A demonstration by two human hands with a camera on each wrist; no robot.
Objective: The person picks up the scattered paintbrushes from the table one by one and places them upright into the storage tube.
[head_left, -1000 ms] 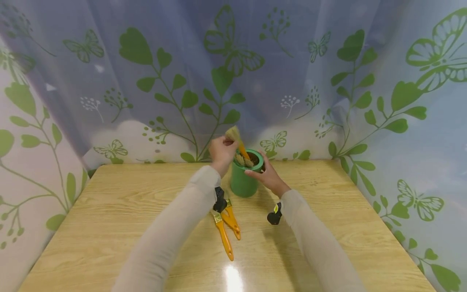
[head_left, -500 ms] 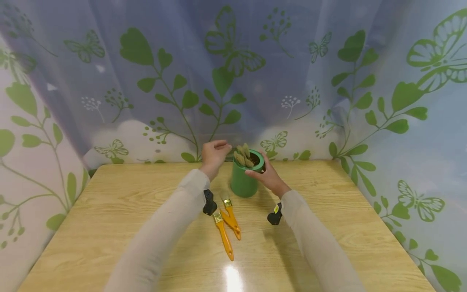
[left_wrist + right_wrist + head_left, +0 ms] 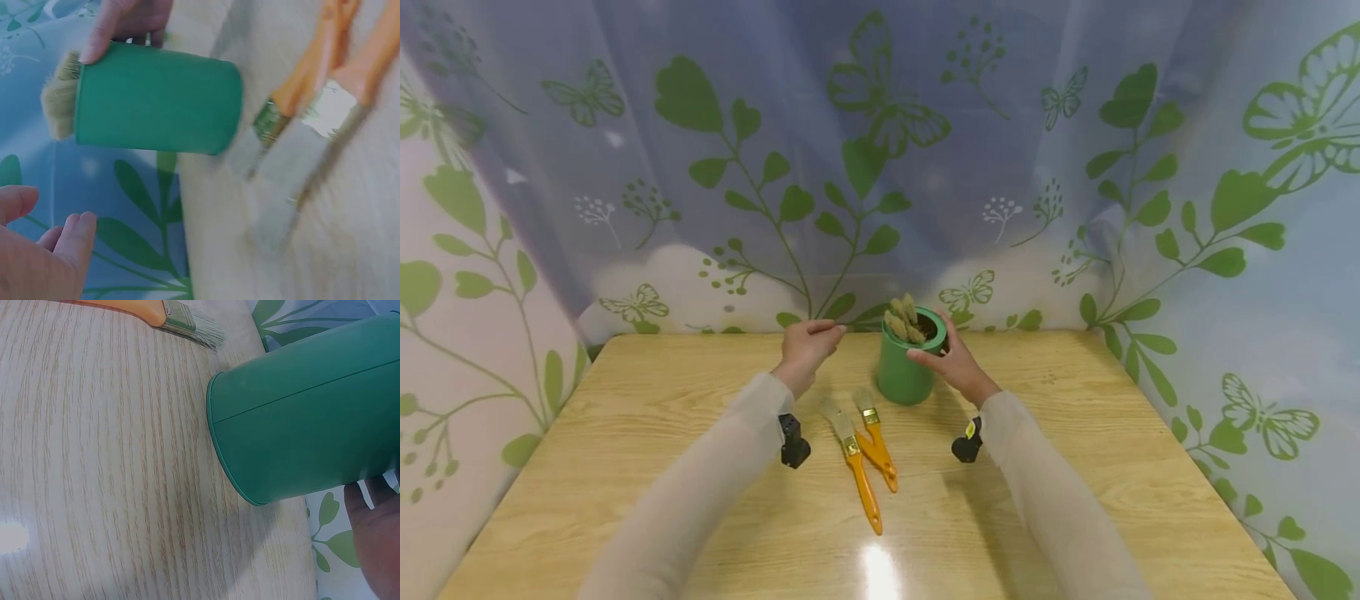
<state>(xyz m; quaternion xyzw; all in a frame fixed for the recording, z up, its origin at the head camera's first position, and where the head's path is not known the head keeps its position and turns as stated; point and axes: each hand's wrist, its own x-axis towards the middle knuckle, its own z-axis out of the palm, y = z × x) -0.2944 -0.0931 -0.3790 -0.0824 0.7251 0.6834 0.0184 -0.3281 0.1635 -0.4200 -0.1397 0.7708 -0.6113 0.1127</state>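
A green cylindrical holder (image 3: 906, 371) stands upright at the back of the table, with several pale brush bristles (image 3: 904, 318) poking above its rim. My right hand (image 3: 957, 367) grips the holder at its right side, thumb in front of the rim and fingers behind it. Left of the holder, my left hand (image 3: 808, 353) hovers with nothing in it; the left wrist view shows its fingers (image 3: 78, 240) loosely bent and apart from the holder. In front of the holder lie orange-handled paintbrushes (image 3: 867, 492), overlapping, with bristles pointing away from me.
The wooden table (image 3: 1060, 467) ends at its back edge close behind the holder. A curtain (image 3: 737, 250) with green leaves and butterflies hangs behind it and along both sides.
A second ago my left hand pinched a paintbrush bristles-up over the holder. It let go there, and the hand has moved left and down. The right hand stays on the holder.
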